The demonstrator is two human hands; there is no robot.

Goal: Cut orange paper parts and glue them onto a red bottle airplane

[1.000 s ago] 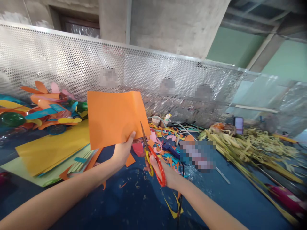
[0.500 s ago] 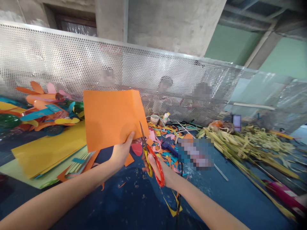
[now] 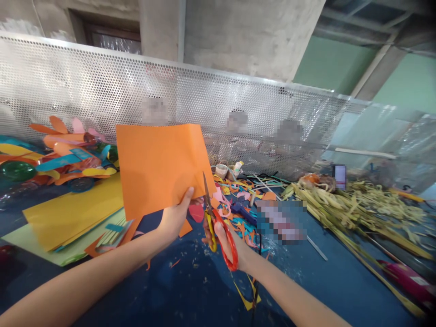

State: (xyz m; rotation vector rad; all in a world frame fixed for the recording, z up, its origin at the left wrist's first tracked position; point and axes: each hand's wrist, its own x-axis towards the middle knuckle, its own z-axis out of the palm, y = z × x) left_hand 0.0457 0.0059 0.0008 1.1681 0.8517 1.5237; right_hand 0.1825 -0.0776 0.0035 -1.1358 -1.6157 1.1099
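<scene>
My left hand [image 3: 176, 213] pinches the lower edge of a large orange paper sheet [image 3: 155, 168], thumb in front and fingers behind it. The sheet stands raised above the table, with a crease near its right side. My right hand [image 3: 226, 238] grips scissors [image 3: 222, 229] with one red and one yellow handle. Their blades point up at the lower right of the sheet, one in front of the paper; the other is largely hidden. Beneath the hands lie a pink-red paper piece [image 3: 196, 212] and a small orange piece [image 3: 185, 228].
Yellow sheets [image 3: 78, 211] and paper-and-bottle models [image 3: 71, 154] lie left. Beyond my hands are coloured scraps [image 3: 243, 225], a blue glue gun [image 3: 243, 212] and a white bottle [image 3: 238, 168]. Dried husks [image 3: 327, 206] spread right. A perforated metal panel [image 3: 204, 95] stands behind the blue table [image 3: 170, 290].
The orange sheet's left side has shifted slightly left and down. The scissors stay at its lower right, with their handles a little farther apart. Both hands keep their holds.
</scene>
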